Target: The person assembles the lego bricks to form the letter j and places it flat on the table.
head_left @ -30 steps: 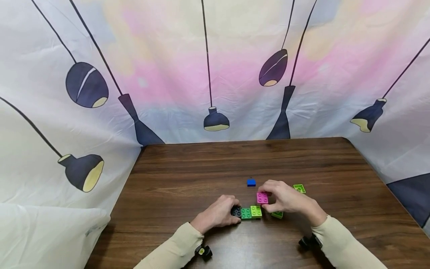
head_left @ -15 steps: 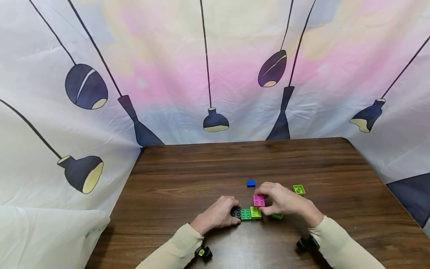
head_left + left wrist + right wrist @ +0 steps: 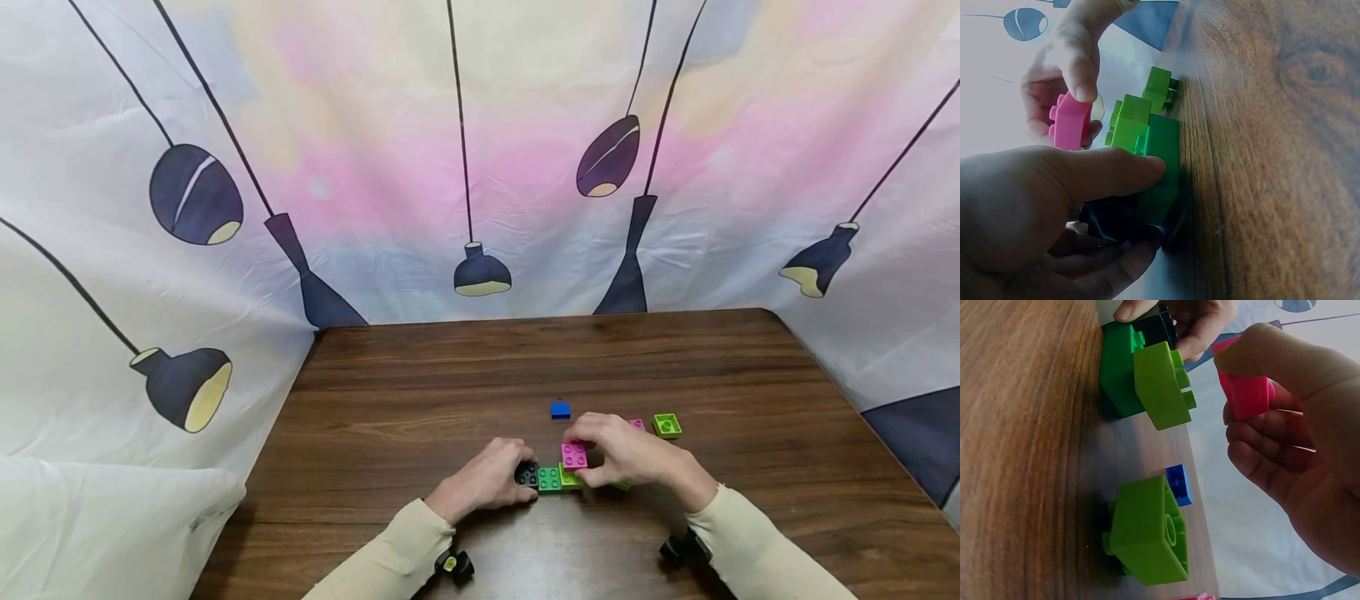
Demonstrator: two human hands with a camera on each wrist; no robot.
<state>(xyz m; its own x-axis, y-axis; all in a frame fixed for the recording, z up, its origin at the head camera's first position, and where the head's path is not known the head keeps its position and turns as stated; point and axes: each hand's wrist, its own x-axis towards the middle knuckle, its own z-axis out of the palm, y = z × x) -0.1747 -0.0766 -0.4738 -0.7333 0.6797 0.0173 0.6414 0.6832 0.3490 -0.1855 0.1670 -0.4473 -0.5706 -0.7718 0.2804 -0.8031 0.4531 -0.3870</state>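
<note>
A short row of bricks lies on the wooden table [image 3: 420, 392]: black [image 3: 527, 472], green [image 3: 549, 478] and lime [image 3: 572, 481]. My left hand [image 3: 521, 477] grips the row's black end. In the left wrist view its thumb [image 3: 1116, 170] presses the green brick [image 3: 1161, 159] and its fingers curl round the black one [image 3: 1110, 219]. My right hand [image 3: 583, 457] pinches a pink brick [image 3: 574, 455] just above the lime brick. In the right wrist view the pink brick [image 3: 1246, 395] hangs a small gap away from the lime brick [image 3: 1160, 384].
A blue brick [image 3: 560, 409] sits behind the row. A lime brick [image 3: 667, 425] and another pink brick [image 3: 636, 423] lie to the right. One more lime brick [image 3: 1147, 531] rests under my right hand. Printed curtains wall in the table's back and sides.
My right hand has carried the pink brick down and to the left, closer over the lime end of the row. The left hand and the row have stayed put.
</note>
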